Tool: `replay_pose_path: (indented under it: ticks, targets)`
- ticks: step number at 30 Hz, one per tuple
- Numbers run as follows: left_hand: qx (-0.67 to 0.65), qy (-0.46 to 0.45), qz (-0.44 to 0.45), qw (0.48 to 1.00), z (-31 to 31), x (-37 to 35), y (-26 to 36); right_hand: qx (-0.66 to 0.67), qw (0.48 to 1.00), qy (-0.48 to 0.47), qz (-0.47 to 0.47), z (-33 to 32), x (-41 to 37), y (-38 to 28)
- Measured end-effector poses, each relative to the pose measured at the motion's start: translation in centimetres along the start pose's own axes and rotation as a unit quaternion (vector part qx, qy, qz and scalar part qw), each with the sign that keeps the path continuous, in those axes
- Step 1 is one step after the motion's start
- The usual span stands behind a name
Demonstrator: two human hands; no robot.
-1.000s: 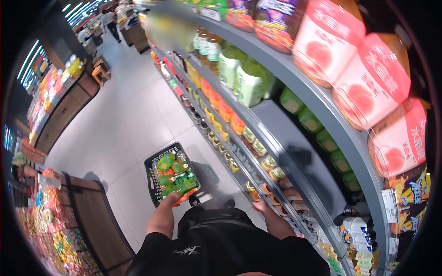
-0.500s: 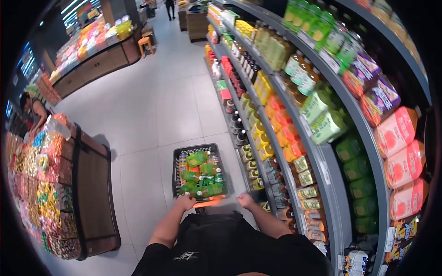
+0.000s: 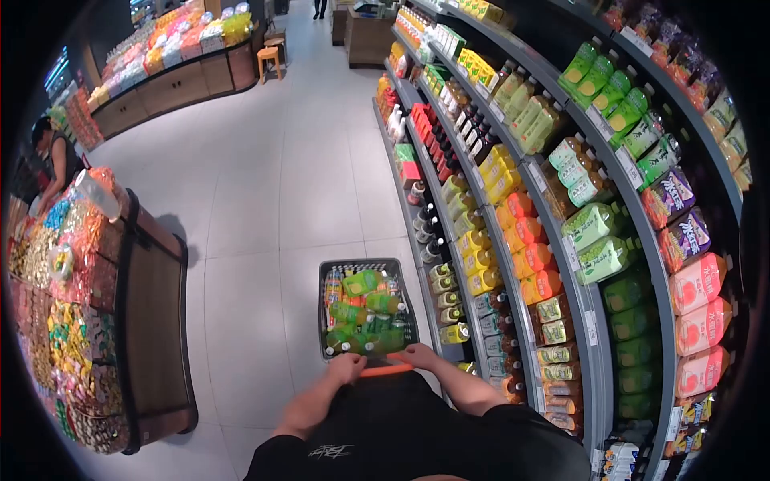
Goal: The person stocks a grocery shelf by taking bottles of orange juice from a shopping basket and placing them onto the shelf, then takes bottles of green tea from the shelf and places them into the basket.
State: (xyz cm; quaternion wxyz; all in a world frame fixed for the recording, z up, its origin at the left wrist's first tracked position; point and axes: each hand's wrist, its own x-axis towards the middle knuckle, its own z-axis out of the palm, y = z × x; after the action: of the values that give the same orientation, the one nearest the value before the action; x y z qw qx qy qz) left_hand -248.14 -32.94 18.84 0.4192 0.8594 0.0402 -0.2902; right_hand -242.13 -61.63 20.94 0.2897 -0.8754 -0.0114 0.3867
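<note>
A dark grey shopping basket [image 3: 323, 314] with lattice sides stands ahead of my body, holding several green-labelled drink bottles [image 3: 362, 282] and some small colourful items partly hidden under them. Along its near side runs an orange handle [image 3: 387, 369]. My left hand [image 3: 347, 368] is closed at the handle's left end. At the right end, my right hand [image 3: 418, 356] is closed around it too, its fingers curled over the bar. What carries the basket from below is hidden.
Tall shelves [image 3: 589, 337] of bottled drinks curve along the right, close to the basket. On the left stands a wooden display island [image 3: 156, 321] heaped with packaged sweets, with a person [image 3: 60, 164] behind it. Farther off are another display [image 3: 168, 88], an orange stool [image 3: 269, 60] and a counter [image 3: 367, 36].
My right hand, earlier a fist off the handle, has come onto its right end. The view has shifted, so the basket sits slightly farther right and lower.
</note>
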Motion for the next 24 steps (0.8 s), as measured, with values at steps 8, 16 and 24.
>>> replay_pose_path:
  ticks: [8, 16, 24]
  targets:
    - [0.005, 0.042, 0.031, 0.999, -2.0, 1.7, 0.1, -0.079, 0.997, 0.016, 0.01, -0.2, 3.0, -1.3]
    - [-0.066, 0.056, 0.096, 0.992, -4.0, 7.3, 0.7, -0.05, 0.985, 0.162, -0.032, -3.0, 4.1, -3.5]
    - [-0.124, 0.138, 0.089, 0.979, -6.3, 11.7, 1.4, 0.133, 0.923, 0.36, 0.019, -2.2, 6.5, -2.3]
